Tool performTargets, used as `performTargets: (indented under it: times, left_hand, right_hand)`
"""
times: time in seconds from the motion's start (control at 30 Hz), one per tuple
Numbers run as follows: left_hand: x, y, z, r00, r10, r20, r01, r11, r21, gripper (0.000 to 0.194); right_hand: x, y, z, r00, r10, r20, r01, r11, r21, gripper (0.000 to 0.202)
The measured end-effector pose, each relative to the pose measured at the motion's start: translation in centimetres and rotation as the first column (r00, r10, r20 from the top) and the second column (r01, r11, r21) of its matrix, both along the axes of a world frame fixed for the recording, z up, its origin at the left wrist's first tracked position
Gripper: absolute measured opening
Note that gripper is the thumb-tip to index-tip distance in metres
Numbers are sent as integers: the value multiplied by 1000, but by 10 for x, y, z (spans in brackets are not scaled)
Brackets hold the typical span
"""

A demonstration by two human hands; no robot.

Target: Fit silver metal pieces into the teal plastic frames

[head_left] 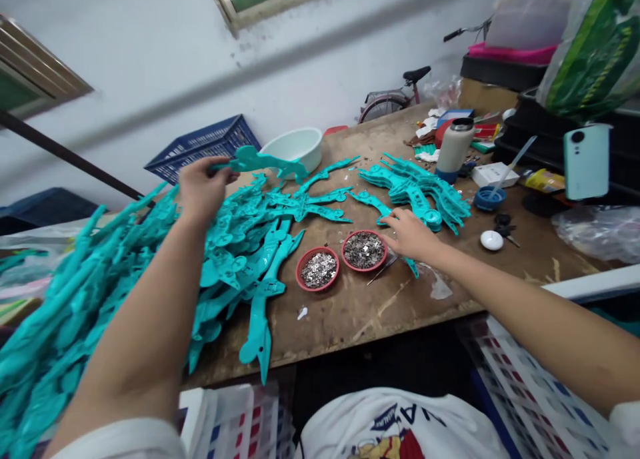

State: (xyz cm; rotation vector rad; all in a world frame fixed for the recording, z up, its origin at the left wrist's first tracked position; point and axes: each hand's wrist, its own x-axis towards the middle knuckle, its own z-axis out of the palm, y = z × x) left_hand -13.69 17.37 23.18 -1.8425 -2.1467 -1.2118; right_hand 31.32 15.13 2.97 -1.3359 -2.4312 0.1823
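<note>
My left hand (206,187) is raised over a large heap of teal plastic parts (235,239), its fingers closed on one teal part (273,162) that extends to the right. On the table, my right hand (411,234) rests on another long teal part (373,202), whose lower end shows below the hand; its fingers are bent around that part. Left of this hand stand two small red baskets, one (364,250) with dark metal pieces and one (318,269) with shinier ones. A stack of teal parts (417,189) lies just beyond the right hand.
The brown table (350,312) also bears a white basin (295,146), a bottle (455,146), a blue cap (489,198), keys (505,224) and a white oval object (491,240). A blue crate (210,142) is behind the heap. A mounted phone (587,160) stands at right.
</note>
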Motion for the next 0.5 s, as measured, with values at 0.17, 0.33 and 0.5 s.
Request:
performTargets:
  times: [0.17, 0.33, 0.5]
  left_hand:
    - [3, -95, 22, 779, -129, 614, -22, 972, 232, 32]
    - [41, -207, -24, 524, -174, 834, -7, 978, 208, 55]
    - [51, -305, -86, 528, 108, 842, 101, 977, -188, 68]
  right_hand:
    - [1, -11, 11, 990, -32, -138, 73, 951, 301, 93]
    - [1, -65, 80, 993, -52, -104, 96, 869, 485, 93]
    - [0, -111, 128, 966, -43, 255, 37, 999, 26, 69]
